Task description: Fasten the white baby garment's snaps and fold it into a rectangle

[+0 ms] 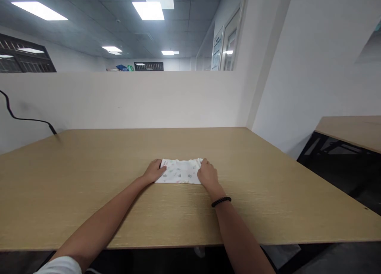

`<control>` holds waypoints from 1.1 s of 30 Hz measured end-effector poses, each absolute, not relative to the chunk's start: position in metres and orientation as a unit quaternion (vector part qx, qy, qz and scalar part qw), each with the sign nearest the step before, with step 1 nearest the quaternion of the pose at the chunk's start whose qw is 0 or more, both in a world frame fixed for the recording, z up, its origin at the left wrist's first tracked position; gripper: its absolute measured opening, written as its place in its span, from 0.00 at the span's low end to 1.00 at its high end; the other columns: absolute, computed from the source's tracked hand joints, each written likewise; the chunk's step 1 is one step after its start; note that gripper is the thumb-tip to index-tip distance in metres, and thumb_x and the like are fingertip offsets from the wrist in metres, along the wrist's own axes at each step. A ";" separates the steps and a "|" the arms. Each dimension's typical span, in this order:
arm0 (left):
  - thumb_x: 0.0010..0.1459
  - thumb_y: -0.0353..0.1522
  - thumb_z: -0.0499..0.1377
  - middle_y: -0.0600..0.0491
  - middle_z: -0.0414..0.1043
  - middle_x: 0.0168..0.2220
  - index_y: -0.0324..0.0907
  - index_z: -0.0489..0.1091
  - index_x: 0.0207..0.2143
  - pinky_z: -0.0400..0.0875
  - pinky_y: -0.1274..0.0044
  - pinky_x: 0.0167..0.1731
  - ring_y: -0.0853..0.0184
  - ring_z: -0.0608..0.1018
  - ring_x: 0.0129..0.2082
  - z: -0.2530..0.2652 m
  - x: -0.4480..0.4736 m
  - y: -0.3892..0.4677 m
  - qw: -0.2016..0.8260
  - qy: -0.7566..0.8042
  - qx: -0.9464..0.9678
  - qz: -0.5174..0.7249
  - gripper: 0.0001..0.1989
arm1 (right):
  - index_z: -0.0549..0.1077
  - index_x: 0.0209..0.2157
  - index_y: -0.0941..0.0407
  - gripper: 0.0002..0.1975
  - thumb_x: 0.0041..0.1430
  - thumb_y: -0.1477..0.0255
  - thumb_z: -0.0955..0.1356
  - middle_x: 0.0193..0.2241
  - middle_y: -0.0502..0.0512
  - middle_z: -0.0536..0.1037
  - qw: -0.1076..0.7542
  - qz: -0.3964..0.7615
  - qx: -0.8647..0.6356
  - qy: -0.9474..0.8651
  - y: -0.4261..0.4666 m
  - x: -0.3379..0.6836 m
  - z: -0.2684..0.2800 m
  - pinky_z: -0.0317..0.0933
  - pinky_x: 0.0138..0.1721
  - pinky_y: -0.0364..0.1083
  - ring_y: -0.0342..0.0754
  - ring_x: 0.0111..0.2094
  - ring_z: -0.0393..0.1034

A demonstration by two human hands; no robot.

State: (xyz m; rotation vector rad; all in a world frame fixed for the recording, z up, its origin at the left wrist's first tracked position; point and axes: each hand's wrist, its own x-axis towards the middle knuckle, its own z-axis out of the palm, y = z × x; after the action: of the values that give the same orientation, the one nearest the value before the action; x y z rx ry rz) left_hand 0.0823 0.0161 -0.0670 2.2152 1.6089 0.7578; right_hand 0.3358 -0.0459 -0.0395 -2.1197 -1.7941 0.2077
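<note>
Pinching a rectangular white printed cloth [180, 171] by both ends, my fingers [156, 163] are on the tan wood-grain counter [166, 214], a white partition [154, 99] behind it.

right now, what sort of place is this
Likely an office or workroom: a wood-topped table stands by a low partition, with light panels set in a tiled ceiling.

An office or plain workroom is suggested, though which cannot be told. A grey panelled ceiling [98, 30] is set with bright rectangular light panels [148, 11]; a wide tan wood-grained tabletop [178, 218] is backed by a low white partition [163, 99]. A second tan tabletop [354, 129] is carried on a black frame [309, 142], and a pale glazed door [231, 40] is seen beyond.
</note>
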 end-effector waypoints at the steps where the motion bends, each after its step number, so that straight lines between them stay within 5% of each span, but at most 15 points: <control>1: 0.54 0.37 0.54 0.46 0.73 0.36 0.40 0.66 0.33 0.68 0.67 0.43 0.57 0.74 0.40 -0.066 0.085 0.014 0.179 0.550 0.763 0.288 0.10 | 0.64 0.51 0.62 0.18 0.59 0.83 0.58 0.45 0.70 0.74 0.185 0.086 -0.739 -0.642 -0.049 0.334 -0.034 0.59 0.44 0.51 0.58 0.47 0.69; 5: 0.51 0.35 0.55 0.54 0.69 0.33 0.41 0.63 0.40 0.69 0.74 0.35 0.64 0.73 0.34 -0.064 0.097 0.003 0.324 0.500 0.706 0.384 0.13 | 0.59 0.55 0.62 0.26 0.55 0.86 0.59 0.40 0.66 0.77 0.224 0.115 -0.698 -0.671 -0.073 0.340 -0.024 0.59 0.40 0.47 0.55 0.41 0.73; 8: 0.50 0.31 0.55 0.55 0.69 0.34 0.43 0.59 0.52 0.68 0.76 0.31 0.68 0.72 0.30 -0.061 0.107 -0.011 0.425 0.434 0.703 0.370 0.24 | 0.54 0.60 0.60 0.33 0.51 0.84 0.60 0.41 0.63 0.77 0.278 0.136 -0.666 -0.678 -0.112 0.366 -0.038 0.62 0.42 0.46 0.53 0.41 0.73; 11: 0.48 0.29 0.57 0.53 0.71 0.40 0.46 0.58 0.58 0.69 0.75 0.34 0.66 0.73 0.34 -0.057 0.120 -0.030 0.507 0.324 0.740 0.302 0.32 | 0.57 0.61 0.60 0.35 0.48 0.81 0.61 0.52 0.67 0.72 0.301 0.069 -0.683 -0.662 -0.159 0.403 -0.063 0.61 0.52 0.52 0.57 0.54 0.66; 13: 0.48 0.31 0.59 0.49 0.71 0.47 0.43 0.65 0.54 0.69 0.72 0.39 0.61 0.74 0.41 -0.056 0.132 -0.045 0.539 0.257 0.755 0.271 0.27 | 0.61 0.60 0.57 0.36 0.46 0.80 0.62 0.58 0.67 0.67 0.280 0.031 -0.695 -0.661 -0.188 0.421 -0.074 0.57 0.56 0.58 0.60 0.61 0.59; 17: 0.51 0.38 0.62 0.46 0.73 0.46 0.40 0.72 0.45 0.67 0.70 0.43 0.58 0.73 0.43 -0.056 0.159 -0.073 0.536 0.223 0.768 0.269 0.19 | 0.67 0.59 0.47 0.37 0.44 0.80 0.63 0.63 0.55 0.63 0.227 0.086 -0.650 -0.720 -0.221 0.425 -0.073 0.52 0.60 0.63 0.60 0.65 0.50; 21: 0.52 0.40 0.61 0.48 0.73 0.40 0.39 0.73 0.42 0.67 0.74 0.38 0.63 0.73 0.37 -0.055 0.177 -0.090 0.540 0.195 0.779 0.251 0.18 | 0.70 0.56 0.46 0.34 0.47 0.81 0.61 0.59 0.53 0.69 0.209 0.131 -0.648 -0.721 -0.228 0.405 -0.067 0.46 0.62 0.66 0.57 0.63 0.57; 27: 0.57 0.40 0.58 0.48 0.74 0.41 0.40 0.72 0.45 0.67 0.74 0.38 0.63 0.73 0.37 -0.045 0.174 -0.107 0.492 0.139 0.838 0.192 0.17 | 0.76 0.44 0.44 0.20 0.49 0.75 0.66 0.45 0.52 0.79 0.229 0.125 -0.643 -0.720 -0.234 0.396 -0.065 0.61 0.49 0.57 0.58 0.48 0.71; 33: 0.62 0.40 0.53 0.47 0.74 0.35 0.42 0.74 0.44 0.68 0.68 0.43 0.60 0.74 0.37 -0.038 0.170 -0.123 0.345 0.129 0.904 0.219 0.16 | 0.73 0.30 0.47 0.10 0.51 0.78 0.66 0.26 0.47 0.78 0.222 0.124 -0.600 -0.758 -0.252 0.391 -0.051 0.60 0.40 0.49 0.50 0.32 0.73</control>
State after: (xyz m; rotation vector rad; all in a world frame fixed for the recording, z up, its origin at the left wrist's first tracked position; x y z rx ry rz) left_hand 0.1701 -0.1230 -0.0380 2.3462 0.3357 0.5692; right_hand 0.3910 -0.2524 -0.0511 -1.6588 -2.0959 0.3432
